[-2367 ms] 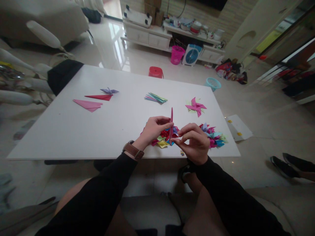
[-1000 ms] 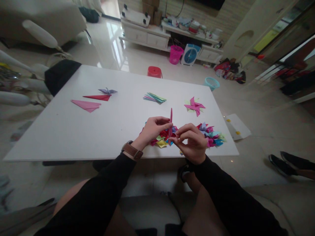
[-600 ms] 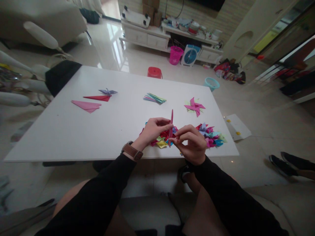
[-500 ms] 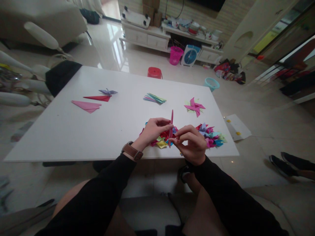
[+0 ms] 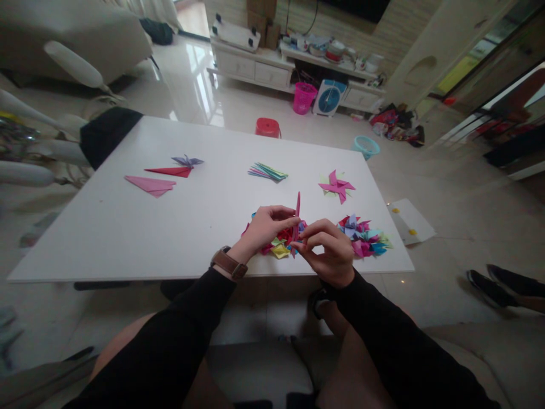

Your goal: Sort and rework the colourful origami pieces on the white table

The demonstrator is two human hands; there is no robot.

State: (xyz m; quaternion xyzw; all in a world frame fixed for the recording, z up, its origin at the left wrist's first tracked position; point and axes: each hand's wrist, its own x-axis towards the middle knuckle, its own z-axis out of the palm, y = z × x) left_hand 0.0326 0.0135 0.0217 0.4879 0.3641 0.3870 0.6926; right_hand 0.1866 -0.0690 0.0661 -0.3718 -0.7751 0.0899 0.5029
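My left hand (image 5: 267,230), with a brown watch on its wrist, is closed on a narrow pink folded paper (image 5: 298,204) that stands upright between thumb and fingers. At the paper's lower right edge my right hand (image 5: 330,250) has its thumb and fingertips pinched together; whether it grips the paper is hard to see. Beneath both hands lies a heap of colourful folded paper pieces (image 5: 280,251), partly hidden by them. Another pile of paper cranes (image 5: 364,236) sits just right of my right hand.
On the white table (image 5: 170,238) lie a pink pinwheel-shaped paper (image 5: 337,186), a fan of green and purple folded strips (image 5: 268,171), a purple crane (image 5: 187,161), a red folded paper (image 5: 170,171) and a pink one (image 5: 151,186). A red stool (image 5: 267,126) stands beyond the far edge.
My right hand has shifted slightly left, closer to the pink paper's lower part. The left hand keeps its hold, and the papers on the table stay put.
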